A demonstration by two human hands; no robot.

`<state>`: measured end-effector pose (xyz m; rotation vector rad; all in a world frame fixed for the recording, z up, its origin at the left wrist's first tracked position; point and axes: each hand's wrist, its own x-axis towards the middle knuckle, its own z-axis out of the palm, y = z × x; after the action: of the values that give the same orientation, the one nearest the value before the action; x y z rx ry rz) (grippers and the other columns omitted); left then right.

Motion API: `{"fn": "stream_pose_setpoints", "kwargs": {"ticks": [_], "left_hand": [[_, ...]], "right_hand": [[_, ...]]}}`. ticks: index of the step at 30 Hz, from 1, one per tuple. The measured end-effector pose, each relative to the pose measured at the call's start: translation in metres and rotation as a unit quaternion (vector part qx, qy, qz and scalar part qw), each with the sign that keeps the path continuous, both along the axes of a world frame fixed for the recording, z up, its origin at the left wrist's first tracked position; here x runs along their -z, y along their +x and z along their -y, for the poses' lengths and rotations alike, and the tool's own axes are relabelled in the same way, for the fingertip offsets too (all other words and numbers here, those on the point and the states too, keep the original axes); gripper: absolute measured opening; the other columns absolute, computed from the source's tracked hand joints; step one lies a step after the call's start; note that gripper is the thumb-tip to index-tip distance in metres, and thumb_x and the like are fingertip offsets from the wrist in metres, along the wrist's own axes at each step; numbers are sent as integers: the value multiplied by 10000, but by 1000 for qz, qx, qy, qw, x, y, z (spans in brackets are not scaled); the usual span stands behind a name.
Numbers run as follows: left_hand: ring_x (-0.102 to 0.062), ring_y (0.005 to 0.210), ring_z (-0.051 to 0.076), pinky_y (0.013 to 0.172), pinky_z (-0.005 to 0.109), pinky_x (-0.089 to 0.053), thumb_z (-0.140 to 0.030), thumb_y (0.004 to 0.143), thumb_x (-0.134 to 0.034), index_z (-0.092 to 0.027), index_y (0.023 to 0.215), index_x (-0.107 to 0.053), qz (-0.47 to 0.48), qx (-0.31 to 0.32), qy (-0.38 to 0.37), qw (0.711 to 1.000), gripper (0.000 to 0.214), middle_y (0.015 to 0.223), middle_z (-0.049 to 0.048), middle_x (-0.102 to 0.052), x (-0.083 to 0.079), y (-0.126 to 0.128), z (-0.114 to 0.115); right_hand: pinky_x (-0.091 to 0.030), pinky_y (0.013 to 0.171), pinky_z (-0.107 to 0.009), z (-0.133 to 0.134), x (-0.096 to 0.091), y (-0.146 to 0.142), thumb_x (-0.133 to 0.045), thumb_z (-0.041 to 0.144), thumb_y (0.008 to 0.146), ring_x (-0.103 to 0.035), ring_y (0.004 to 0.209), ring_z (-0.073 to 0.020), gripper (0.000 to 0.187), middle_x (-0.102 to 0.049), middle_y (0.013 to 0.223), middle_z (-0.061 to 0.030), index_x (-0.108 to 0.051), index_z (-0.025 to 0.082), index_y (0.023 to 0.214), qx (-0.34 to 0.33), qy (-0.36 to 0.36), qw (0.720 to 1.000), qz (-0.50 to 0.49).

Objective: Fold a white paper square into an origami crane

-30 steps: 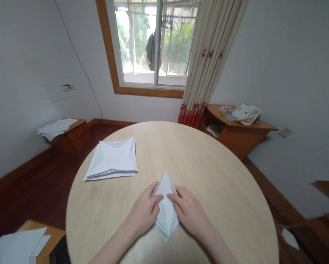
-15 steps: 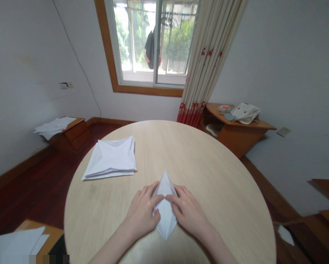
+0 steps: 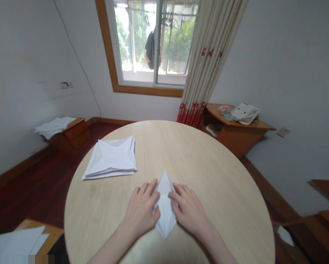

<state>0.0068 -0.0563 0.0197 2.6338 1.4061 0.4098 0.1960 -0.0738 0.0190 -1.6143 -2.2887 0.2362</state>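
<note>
A white sheet of paper folded into a long diamond [image 3: 166, 209] lies flat on the round table [image 3: 203, 157], one point away from me and one towards me. My left hand [image 3: 145, 205] holds its left edge, thumb and index finger resting on the paper and the other fingers curving along the side. On the opposite edge, my right hand [image 3: 188, 209] grips it in much the same way. Between the two index fingers the middle of the paper shows, with a crease across it and others running to the near point. The fingertips under the edges are partly hidden.
A stack of folded white paper [image 3: 112, 157] lies at the table's left. Loose sheets [image 3: 18, 240] rest on a wooden surface at lower left. Behind stand a small cabinet [image 3: 76, 134] with papers, and a corner desk [image 3: 233, 135] bearing a white bag [image 3: 245, 113].
Both index fingers have drawn apart from the paper's middle towards its side edges, uncovering the centre. The folded paper has hardly moved.
</note>
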Motion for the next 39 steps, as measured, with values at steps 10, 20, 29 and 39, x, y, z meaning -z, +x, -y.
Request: {"fn": "stream_pose_setpoints", "kwargs": {"ticks": [10,20,29,39], "left_hand": [[-412,1245,370,962,555,-342,-199,756,-543,-198,961,-611,2,-5,9,1000,216,1467,101,-400,-3,-1,-2],[-402,1272,351,992,534,-340,-182,732,-533,-187,1000,-600,-24,-4,1,1000,276,1470,114,-394,-7,-2,-4],[-367,1309,357,1026,526,-312,-246,717,-580,-178,1049,-586,-22,7,-19,1000,338,1504,128,-336,-7,-2,-5],[-384,1299,340,1026,498,-325,-245,723,-597,-183,1059,-582,-36,35,-42,998,342,1453,133,-409,-11,-4,-14]], "right_hand": [[-416,919,-455,0,-6,2,-484,179,867,-501,1133,-284,140,-588,1218,-118,-621,195,886,3,23,999,36],[-407,938,-431,-1,-8,3,-489,112,806,-486,1160,-270,180,-578,1231,-113,-611,187,915,2,0,999,41],[-418,930,-437,0,-8,1,-518,112,796,-492,1152,-281,178,-583,1227,-112,-615,183,927,2,-5,999,41],[-388,1018,-471,1,-13,9,-437,165,907,-424,1242,-256,198,-528,1297,-102,-623,203,962,-48,44,997,-38]]}}
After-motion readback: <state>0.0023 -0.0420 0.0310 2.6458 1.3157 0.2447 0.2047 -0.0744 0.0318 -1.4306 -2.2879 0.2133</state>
